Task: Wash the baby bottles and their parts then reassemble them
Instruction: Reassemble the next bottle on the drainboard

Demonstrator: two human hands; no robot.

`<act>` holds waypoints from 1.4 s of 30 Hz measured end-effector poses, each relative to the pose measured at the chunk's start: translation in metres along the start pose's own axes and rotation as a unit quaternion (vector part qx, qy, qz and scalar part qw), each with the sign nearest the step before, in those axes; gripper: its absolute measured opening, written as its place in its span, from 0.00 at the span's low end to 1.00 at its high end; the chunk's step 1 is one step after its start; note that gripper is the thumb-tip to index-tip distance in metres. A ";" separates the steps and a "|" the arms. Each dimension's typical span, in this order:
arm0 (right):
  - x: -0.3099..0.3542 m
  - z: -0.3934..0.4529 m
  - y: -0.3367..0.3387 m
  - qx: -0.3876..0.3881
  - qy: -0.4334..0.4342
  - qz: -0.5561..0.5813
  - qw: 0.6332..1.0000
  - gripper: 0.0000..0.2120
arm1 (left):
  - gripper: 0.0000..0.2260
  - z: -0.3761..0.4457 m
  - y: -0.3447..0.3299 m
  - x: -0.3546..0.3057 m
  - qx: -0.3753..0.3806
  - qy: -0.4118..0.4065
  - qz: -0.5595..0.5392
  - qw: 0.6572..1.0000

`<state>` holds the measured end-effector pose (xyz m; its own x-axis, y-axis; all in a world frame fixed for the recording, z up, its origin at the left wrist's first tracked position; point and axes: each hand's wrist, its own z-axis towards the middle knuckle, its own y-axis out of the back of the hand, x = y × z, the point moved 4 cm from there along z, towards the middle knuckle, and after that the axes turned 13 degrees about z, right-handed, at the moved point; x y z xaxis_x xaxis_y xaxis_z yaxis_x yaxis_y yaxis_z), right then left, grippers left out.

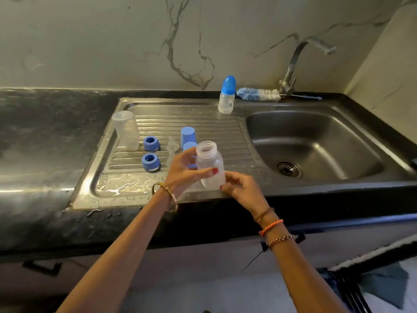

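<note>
I hold an open, clear baby bottle upright over the front of the wet drainboard. My left hand grips its side, thumb across the front. My right hand holds its base with the fingertips. On the drainboard stand an upturned clear bottle, two blue screw rings, two clear teats, a blue cap and a second blue cap partly hidden behind my left hand. An assembled bottle with a blue cap stands at the back.
A bottle brush lies behind the sink basin, below the tap. Dark wet countertop stretches to the left. The counter's front edge runs just under my wrists.
</note>
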<state>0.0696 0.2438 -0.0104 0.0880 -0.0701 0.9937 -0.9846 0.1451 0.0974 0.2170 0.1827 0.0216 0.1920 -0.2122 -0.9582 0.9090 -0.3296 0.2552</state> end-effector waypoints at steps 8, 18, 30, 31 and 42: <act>0.008 0.028 -0.020 -0.033 0.050 -0.114 0.992 0.10 | 0.25 -0.015 0.057 0.031 -0.092 0.035 0.109 0.989; 0.073 0.067 -0.070 0.027 0.207 -0.143 0.967 0.15 | 0.25 -0.022 0.079 0.045 -0.101 0.080 0.132 0.983; 0.089 0.127 -0.163 0.372 0.147 -0.520 0.755 0.26 | 0.29 -0.024 0.088 0.056 -0.093 0.125 0.149 0.976; 0.087 0.127 -0.165 0.381 0.155 -0.541 0.734 0.25 | 0.29 -0.023 0.088 0.055 -0.090 0.123 0.150 0.977; 0.076 0.138 -0.162 0.324 0.261 -0.474 0.776 0.15 | 0.31 -0.019 0.089 0.056 -0.077 0.133 0.154 0.976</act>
<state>0.2146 0.0790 0.0415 0.7018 0.5920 0.3961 -0.2943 -0.2654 0.9181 0.3154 0.1592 -0.0122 0.5356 -0.0259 -0.8441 0.8339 -0.1416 0.5335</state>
